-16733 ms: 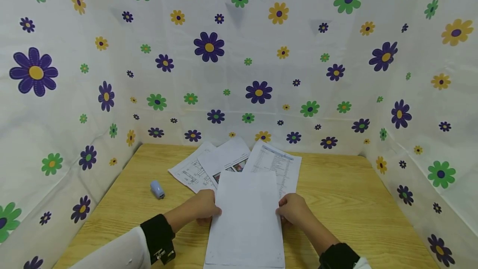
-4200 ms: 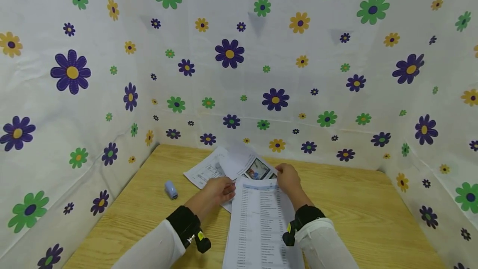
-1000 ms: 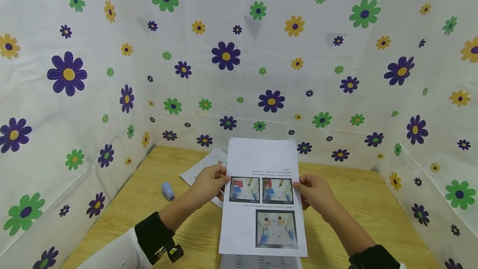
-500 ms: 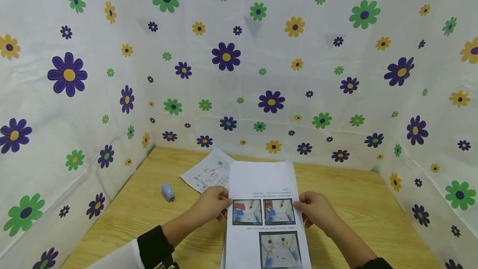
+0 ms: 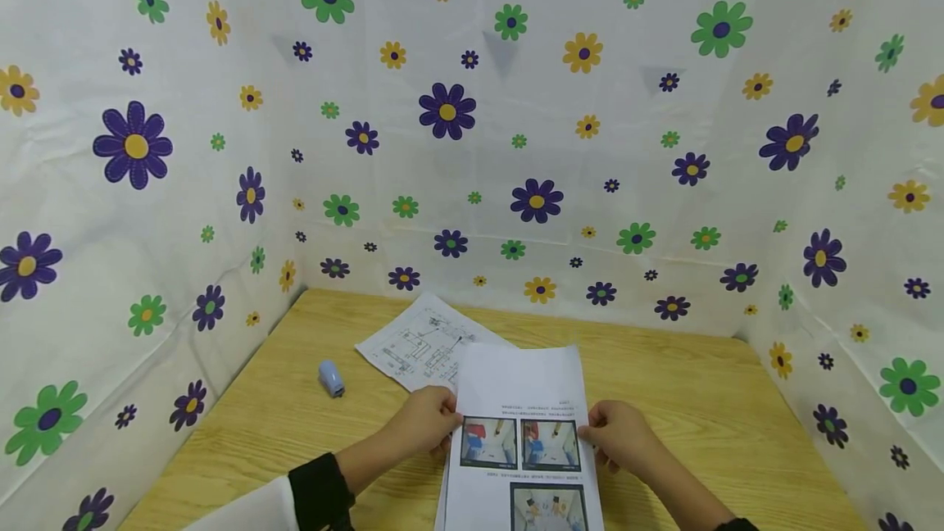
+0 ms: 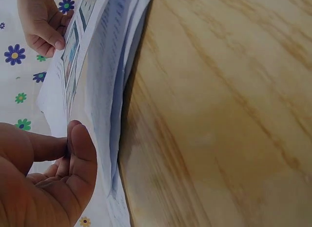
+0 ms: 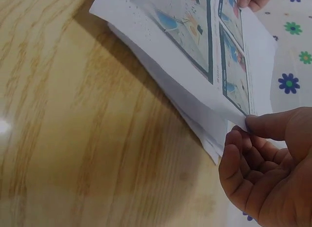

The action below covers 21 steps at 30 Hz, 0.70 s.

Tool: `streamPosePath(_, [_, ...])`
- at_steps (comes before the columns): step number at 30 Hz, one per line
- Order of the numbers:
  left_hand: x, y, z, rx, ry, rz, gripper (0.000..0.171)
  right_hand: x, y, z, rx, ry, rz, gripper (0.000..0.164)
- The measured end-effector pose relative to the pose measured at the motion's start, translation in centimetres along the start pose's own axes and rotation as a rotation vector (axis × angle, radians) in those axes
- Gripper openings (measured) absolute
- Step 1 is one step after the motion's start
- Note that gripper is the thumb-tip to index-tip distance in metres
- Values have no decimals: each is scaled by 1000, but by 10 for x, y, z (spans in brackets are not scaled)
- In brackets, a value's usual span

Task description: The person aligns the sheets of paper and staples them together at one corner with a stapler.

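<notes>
A printed sheet of paper [image 5: 519, 379] with three photos on it lies close over a stack of papers [image 6: 105, 90]. My left hand [image 5: 429, 420] pinches its left edge between thumb and fingers. On the opposite edge, my right hand [image 5: 619, 435] pinches it the same way, and the right wrist view shows the thumb on top with the fingers curled below. Between the sheet and the stack a gap shows in the left wrist view. Behind the sheet, partly covered by it, is a paper with a line drawing [image 5: 424, 342].
A small light-blue stapler-like object [image 5: 331, 378] stands on the wooden table [image 5: 708, 400] to the left of the papers. A white flowered cloth [image 5: 487, 162] hangs at the back and both sides.
Over the last second both hands have lowered the photo sheet toward me onto the stack, uncovering more of the line drawing. Earlier, a list page was laid on the stack.
</notes>
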<state>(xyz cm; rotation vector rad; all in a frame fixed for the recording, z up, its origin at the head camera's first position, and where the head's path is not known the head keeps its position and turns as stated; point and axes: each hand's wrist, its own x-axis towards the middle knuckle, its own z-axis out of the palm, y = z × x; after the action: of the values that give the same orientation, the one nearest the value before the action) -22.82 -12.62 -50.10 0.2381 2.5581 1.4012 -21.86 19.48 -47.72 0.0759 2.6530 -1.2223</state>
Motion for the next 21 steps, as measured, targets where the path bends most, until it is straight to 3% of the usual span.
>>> streamPosePath(11, [-2, 4, 5, 113, -3, -38, 20, 2, 6, 6, -111, 8, -37, 20])
streamPosePath(21, [0, -5, 6, 169, -24, -16, 24, 4, 13, 14, -331, 71, -117, 26])
